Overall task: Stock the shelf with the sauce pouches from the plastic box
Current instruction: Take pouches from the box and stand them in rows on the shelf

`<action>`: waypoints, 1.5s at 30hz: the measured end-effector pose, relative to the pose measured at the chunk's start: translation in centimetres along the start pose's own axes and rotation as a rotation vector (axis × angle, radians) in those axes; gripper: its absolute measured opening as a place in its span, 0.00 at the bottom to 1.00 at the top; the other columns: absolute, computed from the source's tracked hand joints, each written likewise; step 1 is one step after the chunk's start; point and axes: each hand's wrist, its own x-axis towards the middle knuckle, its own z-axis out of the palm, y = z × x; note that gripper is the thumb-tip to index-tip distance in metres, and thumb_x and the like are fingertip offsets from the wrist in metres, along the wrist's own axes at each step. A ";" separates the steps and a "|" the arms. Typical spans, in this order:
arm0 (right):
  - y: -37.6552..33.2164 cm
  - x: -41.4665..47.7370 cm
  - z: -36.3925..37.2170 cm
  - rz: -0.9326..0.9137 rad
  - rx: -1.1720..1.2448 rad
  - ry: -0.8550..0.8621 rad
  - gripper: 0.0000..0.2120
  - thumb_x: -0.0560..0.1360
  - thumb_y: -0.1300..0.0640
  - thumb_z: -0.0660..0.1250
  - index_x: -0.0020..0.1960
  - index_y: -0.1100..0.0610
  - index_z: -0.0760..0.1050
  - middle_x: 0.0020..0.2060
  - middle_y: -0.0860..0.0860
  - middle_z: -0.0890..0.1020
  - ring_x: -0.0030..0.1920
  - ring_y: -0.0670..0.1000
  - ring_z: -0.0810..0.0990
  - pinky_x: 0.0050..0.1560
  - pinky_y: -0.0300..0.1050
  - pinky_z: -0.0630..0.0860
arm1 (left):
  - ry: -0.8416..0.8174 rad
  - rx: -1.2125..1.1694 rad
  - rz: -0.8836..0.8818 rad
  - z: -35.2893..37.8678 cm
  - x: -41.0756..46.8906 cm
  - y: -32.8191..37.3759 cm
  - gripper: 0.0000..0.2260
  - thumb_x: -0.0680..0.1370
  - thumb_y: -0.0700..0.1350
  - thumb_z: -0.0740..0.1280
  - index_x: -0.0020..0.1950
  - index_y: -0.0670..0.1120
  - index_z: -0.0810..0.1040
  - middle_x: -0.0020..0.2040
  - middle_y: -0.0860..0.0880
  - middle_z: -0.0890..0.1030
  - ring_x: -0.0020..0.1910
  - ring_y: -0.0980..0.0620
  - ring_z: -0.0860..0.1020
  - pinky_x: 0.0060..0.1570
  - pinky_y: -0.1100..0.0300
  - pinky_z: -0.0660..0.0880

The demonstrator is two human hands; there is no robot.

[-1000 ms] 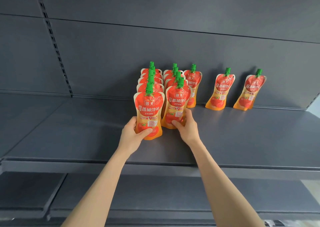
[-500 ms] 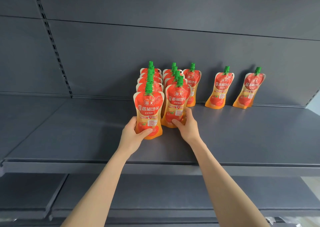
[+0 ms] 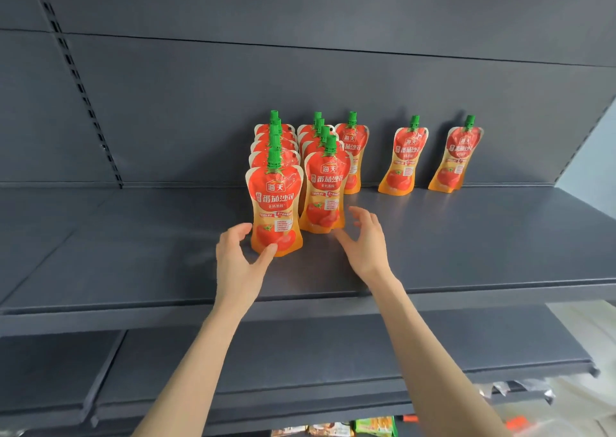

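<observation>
Sauce pouches [image 3: 353,156], red and orange with green caps, stand upright on the dark grey shelf [image 3: 466,236]. The one to go by is the front pouch [image 3: 275,206], which heads a file of about five running straight back from it toward the back panel [image 3: 233,86].

Just to the right of the front pouch, and set slightly further back, is the second-row pouch [image 3: 325,193], leading its own short file. Behind and to the right of that one a single pouch stands near the panel. Further right again, well apart from the front pouch, the two end pouches [image 3: 403,159] stand alone with a gap between them, both leaning a little.

The person's left hand [image 3: 238,259] is at the lower left of the front pouch. Its fingers are spread, with the thumb tip against the pouch's bottom front and the forefinger just beside its left edge. It is not closed round the pouch.

The right hand [image 3: 365,246] is to the right of the front pouch, beyond the second-row pouch. Its fingers are apart and loosely bent, holding nothing, and its thumb is near that pouch's base.

Below the front pouch runs a lower shelf [image 3: 333,346], and under that the tops of some packets [image 3: 333,430] peek out.
</observation>
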 end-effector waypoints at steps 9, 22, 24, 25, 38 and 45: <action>0.3 -9.0 -8.4 -0.017 -0.004 0.145 0.12 0.76 0.57 0.66 0.60 0.55 0.75 0.53 0.45 0.78 0.58 0.50 0.75 0.58 0.41 0.69 | -0.199 -0.016 0.249 2.0 -6.3 7.1 0.12 0.75 0.44 0.69 0.58 0.51 0.75 0.54 0.58 0.78 0.54 0.63 0.74 0.53 0.78 0.65; 15.1 -33.3 -25.8 0.379 -0.175 0.223 0.09 0.75 0.59 0.67 0.54 0.49 0.77 0.49 0.47 0.82 0.49 0.47 0.78 0.50 0.34 0.69 | -0.843 -0.048 0.096 16.9 -32.3 10.8 0.10 0.74 0.41 0.70 0.54 0.49 0.78 0.47 0.54 0.82 0.49 0.56 0.80 0.51 0.65 0.72; 17.3 -36.8 -28.3 0.482 -0.191 0.248 0.10 0.75 0.58 0.67 0.56 0.51 0.78 0.52 0.48 0.82 0.53 0.49 0.78 0.52 0.37 0.70 | -0.948 -0.039 0.064 19.1 -36.4 10.6 0.11 0.74 0.42 0.70 0.54 0.51 0.77 0.47 0.56 0.82 0.49 0.57 0.79 0.53 0.58 0.74; 18.3 -38.3 -29.5 0.520 -0.199 0.255 0.10 0.75 0.58 0.67 0.56 0.53 0.78 0.53 0.48 0.82 0.54 0.50 0.78 0.52 0.40 0.71 | -0.994 -0.035 0.065 20.1 -38.2 10.7 0.11 0.74 0.42 0.70 0.54 0.52 0.77 0.47 0.56 0.81 0.49 0.59 0.79 0.54 0.56 0.74; 30.9 -41.8 -39.7 0.770 -0.104 0.311 0.10 0.77 0.56 0.65 0.58 0.53 0.76 0.52 0.48 0.81 0.53 0.50 0.78 0.51 0.42 0.73 | -1.194 0.066 0.120 34.5 -45.6 14.7 0.10 0.75 0.46 0.68 0.55 0.57 0.75 0.43 0.62 0.79 0.47 0.65 0.77 0.44 0.78 0.67; 39.9 -36.0 -44.5 0.877 -0.040 0.201 0.09 0.77 0.56 0.64 0.58 0.55 0.75 0.51 0.48 0.81 0.54 0.51 0.79 0.54 0.50 0.76 | -1.259 0.087 -0.012 46.4 -45.8 15.6 0.07 0.76 0.45 0.67 0.54 0.52 0.76 0.43 0.60 0.79 0.46 0.64 0.77 0.44 0.74 0.70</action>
